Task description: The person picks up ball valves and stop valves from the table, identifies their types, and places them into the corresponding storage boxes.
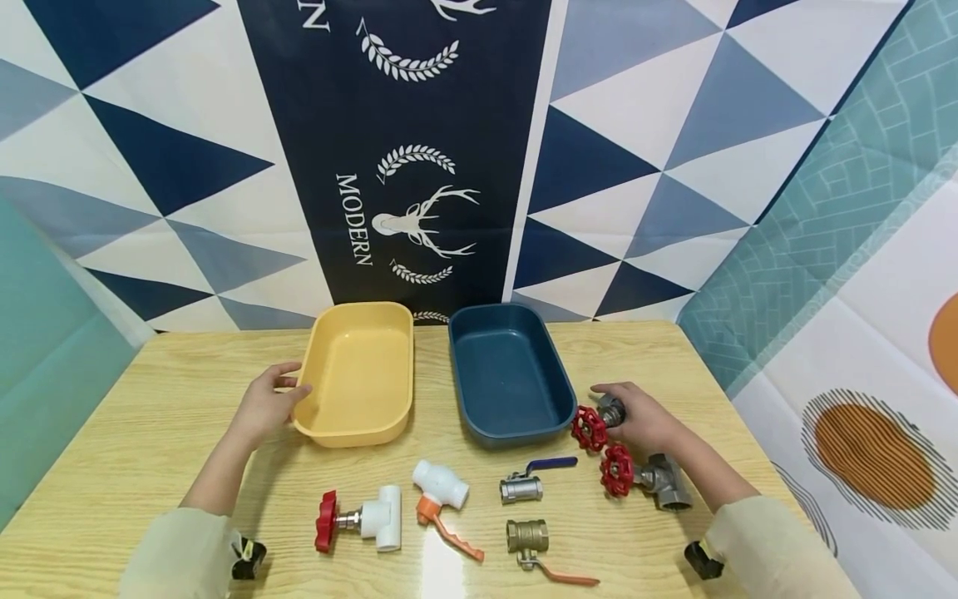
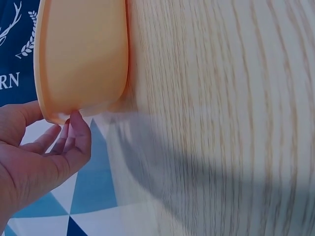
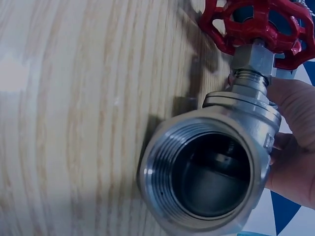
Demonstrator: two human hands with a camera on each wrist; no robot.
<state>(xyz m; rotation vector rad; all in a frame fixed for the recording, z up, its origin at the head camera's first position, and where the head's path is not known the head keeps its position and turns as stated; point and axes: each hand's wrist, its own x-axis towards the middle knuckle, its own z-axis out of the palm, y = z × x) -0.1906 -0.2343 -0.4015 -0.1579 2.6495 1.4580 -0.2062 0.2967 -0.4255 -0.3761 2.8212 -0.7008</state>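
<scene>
on the wooden bench (image 1: 150, 416), your right hand (image 1: 644, 416) has its grip curled around a shiny metal valve with a round red wheel (image 1: 599, 423), just beside the dark blue plastic tub (image 1: 509, 374). your left hand (image 1: 265, 403), fingers fairly straight and holding nothing, touches the rim of the yellow plastic tub (image 1: 359, 374).

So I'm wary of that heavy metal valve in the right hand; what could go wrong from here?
1. The right hand grips the steel valve by its body only; it looks heavy and might slip onto the table.
2. A second red-wheeled valve lies close beside that hand and could get knocked.
3. The left hand only touches the yellow tray, which could slide.
</scene>
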